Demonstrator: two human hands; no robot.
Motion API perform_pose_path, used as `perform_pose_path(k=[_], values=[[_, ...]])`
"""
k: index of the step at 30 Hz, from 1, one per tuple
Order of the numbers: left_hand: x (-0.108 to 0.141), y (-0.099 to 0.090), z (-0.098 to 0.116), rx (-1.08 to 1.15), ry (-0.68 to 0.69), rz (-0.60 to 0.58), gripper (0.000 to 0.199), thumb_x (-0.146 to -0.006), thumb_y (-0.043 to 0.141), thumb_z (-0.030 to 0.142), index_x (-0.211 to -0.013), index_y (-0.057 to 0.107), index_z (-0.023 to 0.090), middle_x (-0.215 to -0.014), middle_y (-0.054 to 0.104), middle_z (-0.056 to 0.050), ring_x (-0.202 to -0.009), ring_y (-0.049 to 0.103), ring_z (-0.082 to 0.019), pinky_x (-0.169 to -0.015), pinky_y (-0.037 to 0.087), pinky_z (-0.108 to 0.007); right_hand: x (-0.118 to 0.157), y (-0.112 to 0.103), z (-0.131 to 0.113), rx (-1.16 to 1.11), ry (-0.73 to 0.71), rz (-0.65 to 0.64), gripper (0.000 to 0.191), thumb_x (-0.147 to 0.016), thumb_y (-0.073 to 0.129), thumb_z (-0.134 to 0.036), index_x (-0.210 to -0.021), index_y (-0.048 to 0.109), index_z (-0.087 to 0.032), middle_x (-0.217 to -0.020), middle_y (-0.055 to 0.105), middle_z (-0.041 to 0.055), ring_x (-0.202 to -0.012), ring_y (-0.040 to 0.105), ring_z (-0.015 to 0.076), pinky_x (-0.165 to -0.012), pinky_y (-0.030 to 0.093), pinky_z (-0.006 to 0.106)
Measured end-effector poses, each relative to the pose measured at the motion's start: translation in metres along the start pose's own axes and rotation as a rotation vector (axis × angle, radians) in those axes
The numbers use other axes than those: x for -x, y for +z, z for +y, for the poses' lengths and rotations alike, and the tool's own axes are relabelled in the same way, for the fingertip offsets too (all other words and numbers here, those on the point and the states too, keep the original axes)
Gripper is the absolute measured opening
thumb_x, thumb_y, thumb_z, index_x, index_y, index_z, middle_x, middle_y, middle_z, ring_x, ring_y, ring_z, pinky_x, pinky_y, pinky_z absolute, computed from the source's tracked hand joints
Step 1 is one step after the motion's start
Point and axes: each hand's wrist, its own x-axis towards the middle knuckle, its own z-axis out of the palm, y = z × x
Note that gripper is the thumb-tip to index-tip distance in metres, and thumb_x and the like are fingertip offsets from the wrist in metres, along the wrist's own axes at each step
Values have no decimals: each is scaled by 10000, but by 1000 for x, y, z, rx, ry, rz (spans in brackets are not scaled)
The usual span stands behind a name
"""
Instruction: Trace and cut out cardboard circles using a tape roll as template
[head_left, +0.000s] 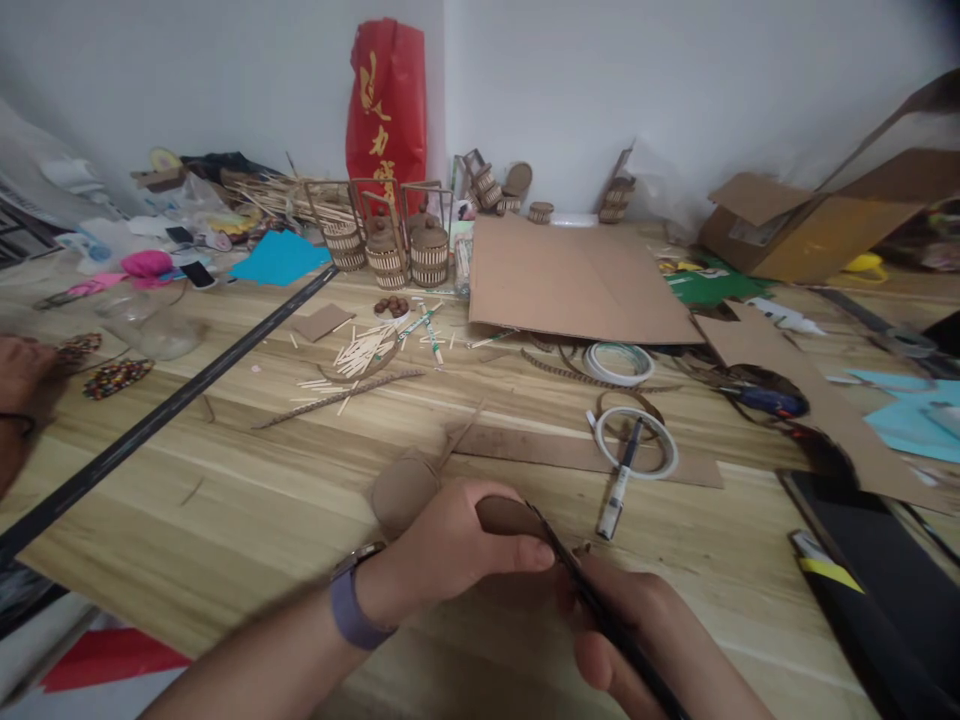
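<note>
My left hand (pixel 465 535), with a watch on a purple strap at the wrist, pinches a curved brown cardboard piece (pixel 506 514) near the bottom centre. Just right of it, my right hand (pixel 637 610) is closed round a long, thin dark tool (pixel 600 605). The tool's upper end meets the edge of the cardboard piece; its exact shape is blurred. A round cardboard disc (pixel 405 495) lies on the table beside my left hand. Beyond both hands is a long cardboard strip (pixel 540 447), and a marker pen (pixel 615 500) rests across a white tape roll (pixel 673 455).
Small wooden sticks (pixel 364 350) are scattered mid-table, before several small stick-sided baskets (pixel 429 255). A large cardboard sheet (pixel 570 275) lies behind. At right are a blue-handled tool (pixel 772 400) and a dark flat object (pixel 877 570). Another person's hand (pixel 22 365) is at far left.
</note>
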Motion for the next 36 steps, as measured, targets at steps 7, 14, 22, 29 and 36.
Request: perform_pose_path(k=[7, 14, 22, 29, 36], values=[[0, 1, 0, -25, 9, -36, 388, -677, 901, 473, -903, 811, 171, -921, 817, -37, -955, 715, -264, -857, 533, -332, -4, 0, -9, -56, -24, 24, 727, -907, 282, -869, -784, 559, -209, -629, 544, -22, -533, 494, 143, -491, 335, 253], [1, 0, -2, -26, 0, -22, 393, -668, 906, 473, -910, 815, 177, -908, 816, -29, -928, 712, -252, -827, 534, -315, -2, 2, -8, -114, 17, 12, 693, -902, 338, -859, -766, 548, -213, -624, 493, -44, -527, 433, 129, -485, 310, 250], [1, 0, -2, -26, -25, 4, 387, -668, 892, 464, -903, 796, 171, -906, 806, -25, -937, 705, -255, -855, 521, -333, -1, 2, -9, -131, 24, -17, 695, -919, 326, -844, -809, 571, -203, -652, 498, -40, -553, 425, 128, -505, 311, 249], [0, -1, 0, -84, -36, 14, 367, -676, 872, 454, -882, 785, 162, -897, 800, -30, -918, 701, -261, -825, 518, -335, -2, 0, -9, -78, 36, -9, 680, -916, 344, -845, -755, 532, -211, -627, 494, -40, -542, 419, 126, -497, 313, 249], [1, 0, -1, -56, -40, 13, 376, -668, 879, 452, -889, 778, 165, -906, 798, -26, -959, 701, -269, -871, 518, -349, -6, 1, -20, -38, 9, 83, 678, -910, 346, -844, -715, 501, -213, -610, 419, -62, -522, 348, 109, -468, 266, 240]])
